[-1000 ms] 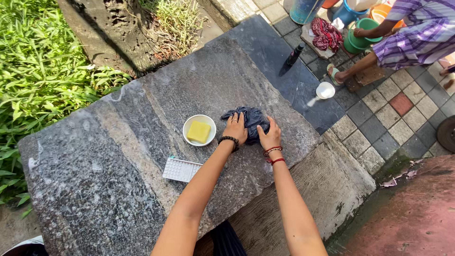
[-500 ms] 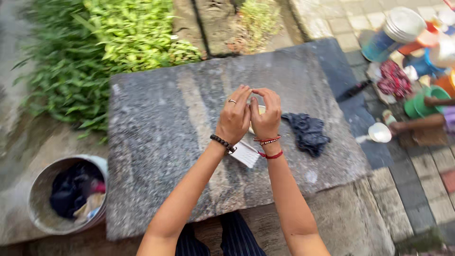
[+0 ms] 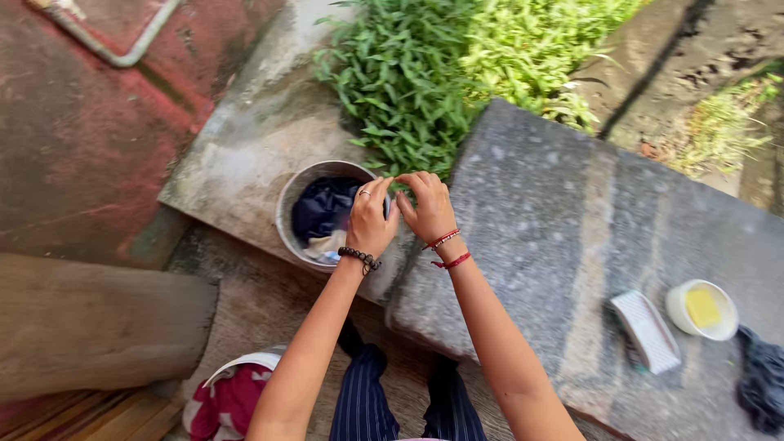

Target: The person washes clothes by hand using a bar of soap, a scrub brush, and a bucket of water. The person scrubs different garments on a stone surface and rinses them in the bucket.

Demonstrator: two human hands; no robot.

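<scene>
Head view: both hands are raised together over the near corner of the stone slab [image 3: 572,245], just above and beside a metal bucket [image 3: 287,214] that stands on the ground at the slab's left end. The left hand [image 3: 371,219] wears a ring and a dark bead bracelet; its fingers are curled, the tips meeting those of the right hand [image 3: 426,208], which has red thread bands at the wrist. The fingertips of both hands are pinched together as if on something small, but what, if anything, lies between them cannot be made out.

The bucket holds dark cloth [image 3: 322,208] with a paler piece below it. Far to the right on the slab lie a white brush [image 3: 647,331], a small bowl [image 3: 701,310] with a yellow soap bar, and a crumpled dark garment [image 3: 763,384] at the edge of the picture, all well apart from the hands. A second tub with red cloth [image 3: 233,396] sits by the person's legs, and green plants [image 3: 425,73] grow behind the bucket.

As a judgement, the slab looks damp and rough, so anything small slipping from the pinch could drop into the bucket or the gap beside it and be hard to find. The garment near the slab's far edge could slide off if nudged.
</scene>
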